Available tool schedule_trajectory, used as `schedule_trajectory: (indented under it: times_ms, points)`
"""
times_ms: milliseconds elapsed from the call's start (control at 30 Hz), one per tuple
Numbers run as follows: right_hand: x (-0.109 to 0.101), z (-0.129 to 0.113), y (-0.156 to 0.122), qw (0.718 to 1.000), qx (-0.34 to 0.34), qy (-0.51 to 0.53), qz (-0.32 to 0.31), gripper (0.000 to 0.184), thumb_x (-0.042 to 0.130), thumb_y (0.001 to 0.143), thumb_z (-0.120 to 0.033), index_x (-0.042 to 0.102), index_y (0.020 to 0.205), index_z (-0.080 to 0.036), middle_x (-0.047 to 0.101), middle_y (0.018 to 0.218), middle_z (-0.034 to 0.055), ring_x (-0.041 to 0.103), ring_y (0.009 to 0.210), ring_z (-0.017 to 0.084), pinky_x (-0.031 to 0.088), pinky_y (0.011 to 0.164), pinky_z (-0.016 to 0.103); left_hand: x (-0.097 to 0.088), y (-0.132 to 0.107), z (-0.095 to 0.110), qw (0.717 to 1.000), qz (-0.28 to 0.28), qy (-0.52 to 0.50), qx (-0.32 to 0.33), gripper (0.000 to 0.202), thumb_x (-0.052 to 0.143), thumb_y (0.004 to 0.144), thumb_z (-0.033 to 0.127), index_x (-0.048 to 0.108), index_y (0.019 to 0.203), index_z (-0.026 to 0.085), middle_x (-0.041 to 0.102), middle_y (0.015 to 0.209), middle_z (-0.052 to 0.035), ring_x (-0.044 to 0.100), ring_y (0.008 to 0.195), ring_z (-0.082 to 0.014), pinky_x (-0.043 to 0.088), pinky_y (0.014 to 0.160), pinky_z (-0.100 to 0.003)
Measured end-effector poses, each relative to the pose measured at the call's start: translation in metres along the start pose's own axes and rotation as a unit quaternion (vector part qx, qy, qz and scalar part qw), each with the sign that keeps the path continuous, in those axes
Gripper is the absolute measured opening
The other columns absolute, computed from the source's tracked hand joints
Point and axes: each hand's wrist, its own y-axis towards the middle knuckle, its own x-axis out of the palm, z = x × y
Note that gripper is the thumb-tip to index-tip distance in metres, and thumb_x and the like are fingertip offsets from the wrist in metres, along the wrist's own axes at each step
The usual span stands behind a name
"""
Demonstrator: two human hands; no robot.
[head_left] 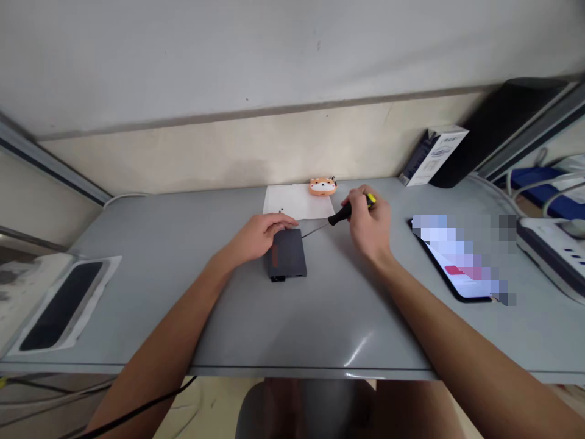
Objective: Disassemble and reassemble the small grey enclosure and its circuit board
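A flat dark grey box-shaped device [292, 253] with a port on its near side lies on the grey desk. My left hand [262, 236] rests against its left and far edges, fingers stretched over the far-left corner. In my right hand [369, 222] is a screwdriver [340, 214] with a black and yellow handle. Its thin shaft points left and down, and the tip meets the device's right edge near the far corner. Behind the device lies a white sheet of paper [292, 198], with several tiny dark pieces, perhaps screws, on it.
An orange animal-faced case [322, 186] sits on the paper's far right. To the right lie a lit phone [457, 262] and a white power strip [555, 250]. A small carton [436, 155] leans by a black cylinder [498, 131]. At left is a dark slab on white sheeting [64, 302].
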Motion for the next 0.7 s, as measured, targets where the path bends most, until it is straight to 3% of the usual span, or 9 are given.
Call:
schedule_trajectory:
  times_ms: [333,500,700]
  points:
    - [-0.004,-0.004,0.0,1.0,-0.018,-0.001,0.009,0.024,0.051,0.08,-0.027,0.05,0.056,-0.023,0.042,0.057,-0.0038,0.04,0.058,0.012,0.032,0.057,0.03,0.011,0.003,-0.01,0.999,0.042,-0.007,0.032,0.037,0.039,0.105,0.024,0.076,0.108,0.021,0.081,0.112,-0.0062,0.075,0.104,-0.0208,0.059,0.095,-0.035]
    - [-0.004,-0.007,-0.002,0.998,-0.039,0.035,-0.046,0.025,0.051,0.075,-0.029,0.047,0.05,-0.023,0.04,0.054,-0.0027,0.039,0.057,0.013,0.031,0.055,0.03,0.01,0.003,-0.01,0.998,0.049,0.0,0.033,0.038,0.039,0.105,0.026,0.077,0.106,0.022,0.079,0.112,-0.0068,0.074,0.104,-0.0217,0.059,0.093,-0.036]
    - [0.002,-0.012,-0.01,0.993,-0.011,0.042,-0.108,0.024,0.051,0.075,-0.03,0.049,0.053,-0.024,0.041,0.054,-0.0036,0.038,0.056,0.012,0.031,0.055,0.029,0.009,0.005,-0.004,0.998,0.052,0.02,0.029,0.038,0.039,0.101,0.019,0.077,0.105,0.021,0.079,0.11,-0.0064,0.072,0.103,-0.0211,0.058,0.096,-0.036]
